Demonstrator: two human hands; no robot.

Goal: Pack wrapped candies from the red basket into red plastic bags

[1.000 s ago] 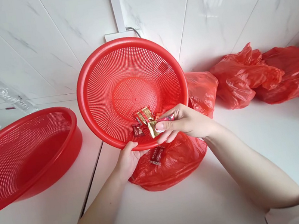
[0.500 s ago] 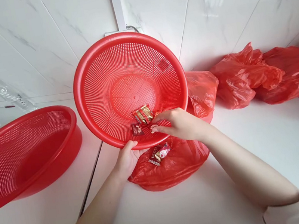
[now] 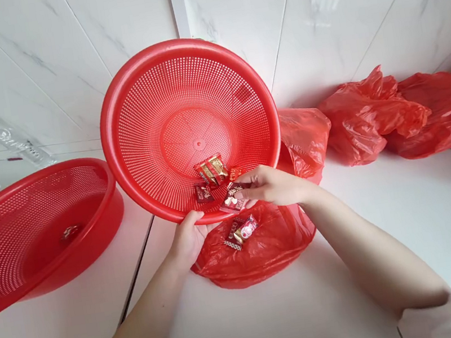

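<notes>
My left hand [image 3: 189,237] grips the near rim of a red plastic colander [image 3: 140,142], thumb over the edge, keeping it tilted towards me. Inside its lower wall lie a gold and red wrapped snack [image 3: 212,171] and a small dark-red packet [image 3: 203,193]. Between the thumb and fingers of my right hand [image 3: 269,186] is a dark-red snack packet [image 3: 232,197], close to the colander's near rim. Beneath is an open red plastic bag [image 3: 265,260] with a few wrapped snacks [image 3: 240,231] on it.
To the left stands another red colander [image 3: 99,212] with a small wrapped item [image 3: 70,232] inside. A clear plastic bottle [image 3: 13,142] lies behind it by the tiled wall. Filled red bags [image 3: 367,118] line the wall on the right.
My right hand has drawn the dark-red packet up towards the near rim, so more of it shows. The held colander has shifted slightly left and up. A small item now shows in the left colander.
</notes>
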